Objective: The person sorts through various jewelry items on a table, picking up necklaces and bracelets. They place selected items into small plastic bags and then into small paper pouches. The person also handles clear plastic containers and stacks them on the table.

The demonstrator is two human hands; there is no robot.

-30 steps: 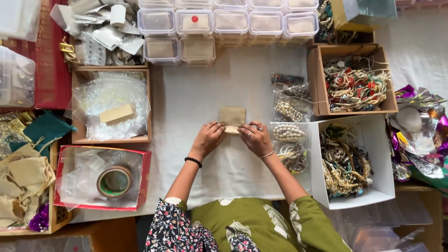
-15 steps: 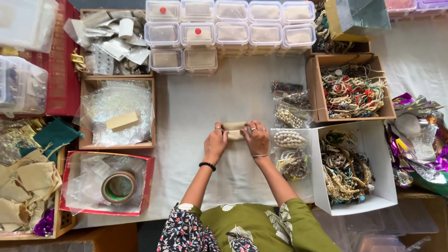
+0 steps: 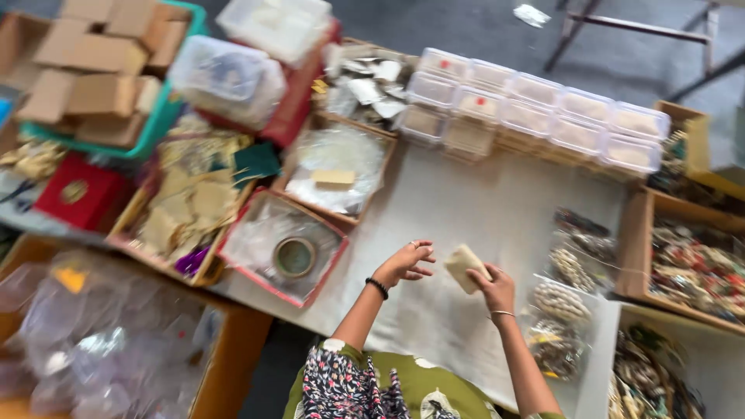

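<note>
My right hand (image 3: pixel 497 289) grips a small beige folded pouch (image 3: pixel 466 268) just above the white table cloth (image 3: pixel 481 217). Beside it, my left hand (image 3: pixel 405 262) hovers with its fingers spread and nothing in them, a black band on the wrist. A shallow red-edged box (image 3: pixel 281 247) with a roll of tape (image 3: pixel 295 257) lies to the left of that hand. The view is blurred and tilted.
Clear lidded tubs (image 3: pixel 535 105) line the far side. Cardboard boxes of beaded jewellery (image 3: pixel 691 264) and clear bags of beads (image 3: pixel 563 302) lie at the right. A box of beige pouches (image 3: pixel 182 209), a teal crate of cartons (image 3: pixel 93 74) and plastic bags (image 3: pixel 93 341) fill the left.
The head has turned left, showing more boxes there. My left hand has let go of the pouch and opened; my right hand alone holds it now.
</note>
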